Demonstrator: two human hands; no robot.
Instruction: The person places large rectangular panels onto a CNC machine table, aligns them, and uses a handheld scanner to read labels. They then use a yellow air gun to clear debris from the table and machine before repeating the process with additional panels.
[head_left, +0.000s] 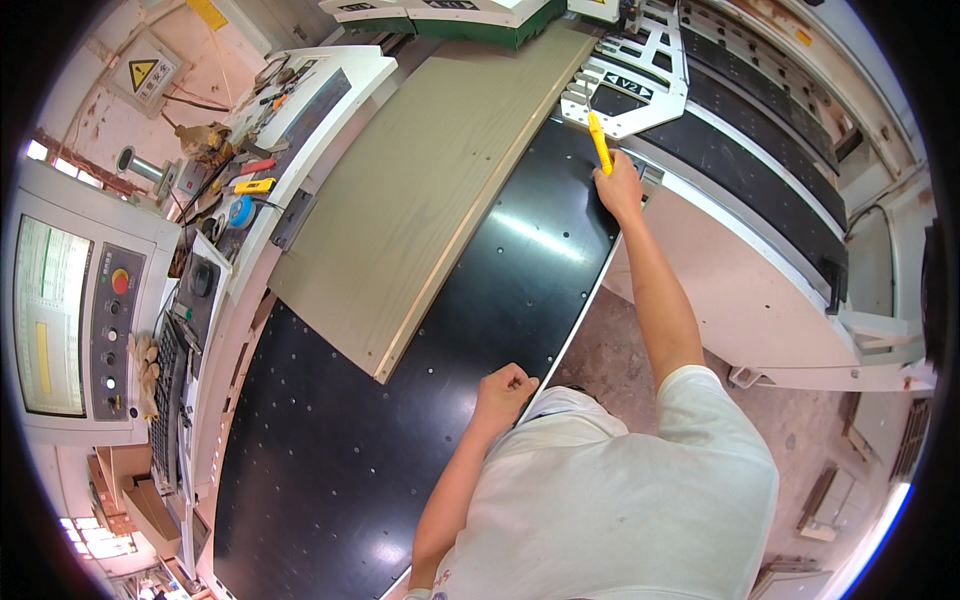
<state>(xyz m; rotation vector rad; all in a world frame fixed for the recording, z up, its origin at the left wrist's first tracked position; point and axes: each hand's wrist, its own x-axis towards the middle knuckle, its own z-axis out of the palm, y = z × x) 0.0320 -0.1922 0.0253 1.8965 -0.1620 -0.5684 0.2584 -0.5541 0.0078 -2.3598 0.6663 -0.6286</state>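
My right hand (621, 189) grips a yellow-handled tool (598, 142) with a thin, light metal shaft. Its tip reaches over the metal gripper fingers (581, 88) on the white V2 plate (626, 105) of a panel machine. My left hand (504, 397) is curled over the front edge of the black table (375, 450), fingers drawn in, with nothing visible in them. Between the hands and the far side lies a greenish-grey wood-grain panel (405, 180), flat on the table. A pale, bare edge runs along its near side, and its far end passes under the machine head (480, 19).
At the left, a side bench holds a blue tape measure (241, 211), a yellow tool (255, 186), a mouse (201, 279) and a keyboard (163, 405). A control console (120, 330) with a red emergency button stands beside it. Black slotted rails (757, 135) extend at the right.
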